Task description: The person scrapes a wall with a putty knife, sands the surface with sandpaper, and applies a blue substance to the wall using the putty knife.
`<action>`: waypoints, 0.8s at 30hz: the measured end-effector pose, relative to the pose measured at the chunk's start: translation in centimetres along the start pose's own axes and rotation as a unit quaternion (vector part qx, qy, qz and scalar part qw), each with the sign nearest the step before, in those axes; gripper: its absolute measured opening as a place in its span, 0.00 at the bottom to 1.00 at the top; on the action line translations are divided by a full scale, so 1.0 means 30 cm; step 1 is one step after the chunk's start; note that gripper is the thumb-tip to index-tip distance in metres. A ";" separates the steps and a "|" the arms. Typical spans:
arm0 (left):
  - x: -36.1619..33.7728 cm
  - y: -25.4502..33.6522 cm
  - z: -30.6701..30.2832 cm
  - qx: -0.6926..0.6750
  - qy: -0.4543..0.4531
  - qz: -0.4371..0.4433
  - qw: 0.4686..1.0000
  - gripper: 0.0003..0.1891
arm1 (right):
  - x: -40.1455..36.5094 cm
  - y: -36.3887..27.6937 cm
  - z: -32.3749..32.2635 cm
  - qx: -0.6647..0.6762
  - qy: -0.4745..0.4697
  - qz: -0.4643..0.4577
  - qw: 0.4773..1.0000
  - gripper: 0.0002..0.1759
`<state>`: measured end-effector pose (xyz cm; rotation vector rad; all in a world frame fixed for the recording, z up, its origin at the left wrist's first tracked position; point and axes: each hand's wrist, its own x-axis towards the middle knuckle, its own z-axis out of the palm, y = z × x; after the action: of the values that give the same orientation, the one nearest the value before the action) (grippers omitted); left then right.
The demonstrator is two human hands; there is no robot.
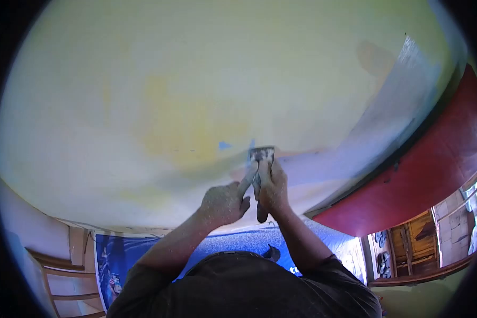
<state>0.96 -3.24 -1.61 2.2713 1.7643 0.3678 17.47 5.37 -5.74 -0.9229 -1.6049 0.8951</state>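
Note:
A putty knife (pixel 262 154) with a smeared metal blade lies against the pale wall (pixel 196 58), its dark handle end hanging below the hands. My right hand (pixel 273 186) is wrapped round its handle. Beside it, my left hand (pixel 225 202) points its index finger up to the base of the blade, with the other fingers curled. Small blue marks (pixel 224 145) show on the wall just left of the blade. Around them are yellowish patches (pixel 188 119), and a greyish band runs toward the upper right.
A red panel (pixel 408 175) curves along the right side. Below are a blue printed sheet (pixel 212 246) and, at lower left, wooden shelf-like bars (pixel 71 274). Footwear (pixel 383 265) stands near a wooden structure (pixel 414 241) at lower right.

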 end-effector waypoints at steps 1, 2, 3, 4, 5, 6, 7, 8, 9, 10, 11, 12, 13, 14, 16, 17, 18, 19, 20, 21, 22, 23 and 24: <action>-0.006 -0.004 0.025 -0.002 -0.009 0.001 1.000 0.56 | -0.008 -0.007 0.005 0.036 0.006 0.054 0.998 0.15; -0.006 -0.012 0.033 -0.004 -0.017 0.000 1.000 0.56 | -0.005 -0.028 0.012 0.053 0.009 0.080 0.995 0.15; -0.003 -0.018 0.021 -0.003 0.013 0.009 1.000 0.56 | -0.008 -0.109 0.014 0.105 0.014 0.150 0.983 0.15; 0.004 -0.020 0.006 -0.005 0.037 0.017 0.999 0.56 | 0.007 -0.158 0.006 0.093 0.003 0.119 0.988 0.15; 0.007 -0.017 -0.005 -0.008 0.059 0.025 0.998 0.56 | 0.029 -0.191 -0.004 0.081 -0.007 0.092 0.992 0.15; 0.015 -0.009 -0.029 0.008 0.057 0.012 0.998 0.56 | 0.045 -0.206 -0.005 0.113 -0.014 0.100 0.988 0.15; 0.006 -0.005 -0.027 0.004 0.055 0.013 0.998 0.56 | 0.037 -0.188 -0.004 0.102 -0.007 0.081 0.991 0.15; 0.007 -0.005 -0.032 0.002 0.056 0.014 0.998 0.56 | 0.045 -0.156 0.003 0.091 -0.001 0.059 0.994 0.14; 0.014 -0.004 -0.041 0.001 0.058 0.014 0.998 0.56 | 0.043 -0.143 0.007 0.083 0.006 0.061 0.995 0.14; 0.012 -0.016 -0.018 -0.003 0.050 0.017 0.999 0.56 | 0.041 -0.130 0.011 0.076 0.012 0.063 0.995 0.14; 0.004 -0.023 0.007 0.002 0.038 0.020 0.999 0.56 | 0.018 -0.102 0.014 0.079 0.013 0.078 0.994 0.13; -0.004 -0.023 0.030 0.006 0.027 0.023 0.999 0.56 | 0.000 -0.082 0.017 0.081 0.013 0.093 0.992 0.13; -0.008 -0.026 0.040 0.012 0.014 0.024 1.000 0.56 | -0.008 -0.070 0.022 0.085 0.012 0.109 0.990 0.13; -0.010 -0.029 0.039 -0.006 0.020 0.033 0.999 0.56 | -0.015 -0.066 0.017 0.104 0.008 0.128 0.986 0.13; 0.009 -0.026 0.008 -0.007 0.060 0.035 0.998 0.56 | 0.022 -0.112 0.001 0.083 -0.006 0.051 0.995 0.14; 0.017 -0.018 -0.011 -0.012 0.076 0.037 0.996 0.55 | 0.039 -0.140 -0.010 0.070 -0.012 0.018 0.997 0.14; 0.021 -0.003 -0.048 -0.008 0.082 0.030 0.996 0.55 | 0.061 -0.192 -0.016 0.123 -0.019 0.063 0.990 0.15; 0.020 0.000 -0.042 -0.011 0.088 0.034 0.995 0.55 | 0.055 -0.188 -0.017 0.107 -0.012 0.057 0.993 0.15; 0.019 0.000 -0.038 -0.013 0.097 0.038 0.994 0.55 | 0.056 -0.182 -0.015 0.092 -0.005 0.048 0.995 0.15; 0.025 -0.005 -0.034 -0.015 0.104 0.041 0.994 0.55 | 0.045 -0.143 -0.018 0.064 -0.009 0.032 0.997 0.15; 0.023 -0.007 -0.022 -0.014 0.045 0.014 0.999 0.55 | 0.034 -0.103 -0.021 0.036 -0.012 0.015 0.999 0.15; 0.016 -0.006 -0.002 -0.011 0.034 0.018 0.999 0.55 | 0.022 -0.063 -0.023 0.008 -0.013 -0.001 1.000 0.16; 0.012 -0.013 0.025 -0.009 0.022 0.021 0.999 0.55 | 0.003 -0.098 -0.015 0.074 -0.010 0.077 0.994 0.16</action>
<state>0.95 -2.81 -2.43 2.3081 1.7289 0.4443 17.52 4.25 -2.98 -0.9439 -1.4777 1.1180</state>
